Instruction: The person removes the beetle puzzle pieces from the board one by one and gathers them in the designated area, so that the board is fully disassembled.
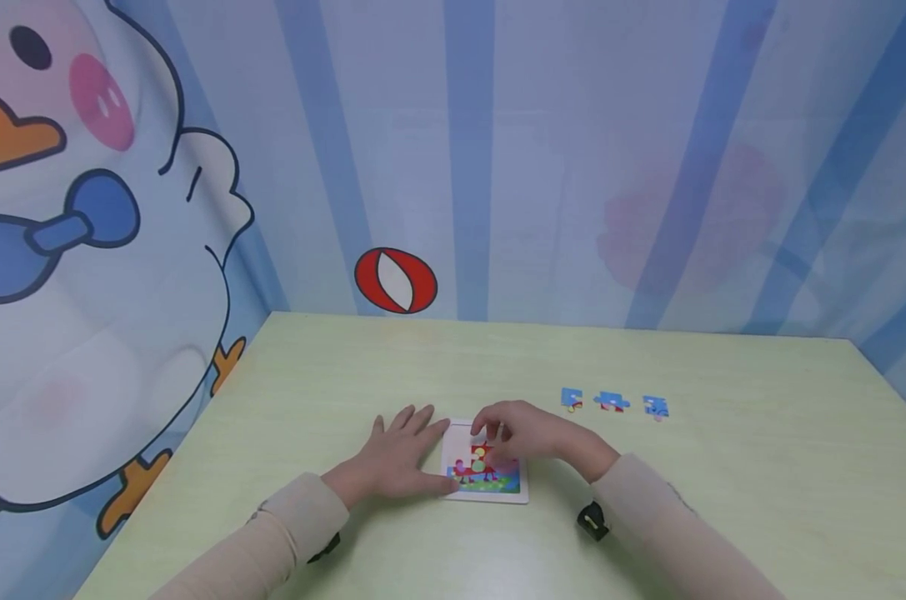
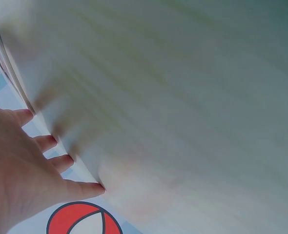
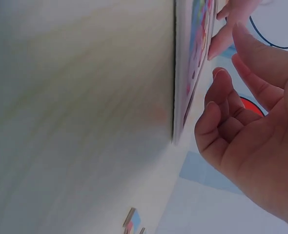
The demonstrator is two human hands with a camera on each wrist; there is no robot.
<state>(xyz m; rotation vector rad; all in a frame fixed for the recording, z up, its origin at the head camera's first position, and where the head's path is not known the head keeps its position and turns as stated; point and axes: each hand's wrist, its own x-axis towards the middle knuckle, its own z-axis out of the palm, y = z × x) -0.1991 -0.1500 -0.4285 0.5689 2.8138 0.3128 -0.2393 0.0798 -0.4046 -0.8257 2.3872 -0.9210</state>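
A white-framed jigsaw puzzle (image 1: 523, 498) lies on the table between the hands. Red figures over blue and green fill its lower part, and bare white board shows at the upper left. My left hand (image 1: 402, 458) is spread beside it, with the thumb on the lower left corner and the index fingertip at the upper left edge. Over the puzzle's right part hovers my right hand (image 1: 531, 432), covering some of the picture. In the right wrist view this hand (image 3: 261, 131) has loosely bent fingers and nothing visible between them.
Three loose puzzle pieces, a left one (image 1: 571, 398), a middle one (image 1: 613, 402) and a right one (image 1: 656, 407), lie in a row beyond the right hand. The pale table (image 1: 760, 433) ends at a striped blue curtain (image 1: 543, 167). Black straps (image 1: 593, 521) hang at the wrists.
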